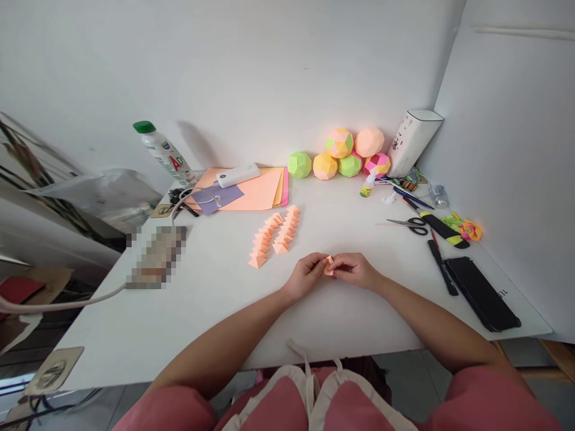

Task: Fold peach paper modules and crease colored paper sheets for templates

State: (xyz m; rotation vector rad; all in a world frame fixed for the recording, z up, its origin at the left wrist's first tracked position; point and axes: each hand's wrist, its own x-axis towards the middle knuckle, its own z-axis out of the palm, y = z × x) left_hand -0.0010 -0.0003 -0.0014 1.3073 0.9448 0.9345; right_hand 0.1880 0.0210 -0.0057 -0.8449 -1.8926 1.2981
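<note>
Between my two hands, over the front middle of the table, is a small folded piece of peach paper (pixel 329 264). My left hand (pixel 306 275) pinches its left side, and my right hand (pixel 356 270) grips it from the right; the fingers cover part of it. Just beyond my left hand lie two rows of folded peach paper pieces, a left row (pixel 262 240) and a right row (pixel 287 230), overlapping one another. Farther back, several faceted paper balls, among them a green ball (pixel 299 165) and a peach ball (pixel 369 142), are stacked against the wall.
Scissors (pixel 408 224), a box cutter (pixel 442 228), a glue bottle (pixel 367 185) and a black phone (pixel 483 293) lie or stand on the right. Peach paper sheets (pixel 263 191) lie at the back left, near a white spray can (pixel 166 155). A cable (pixel 103 297) crosses the left edge.
</note>
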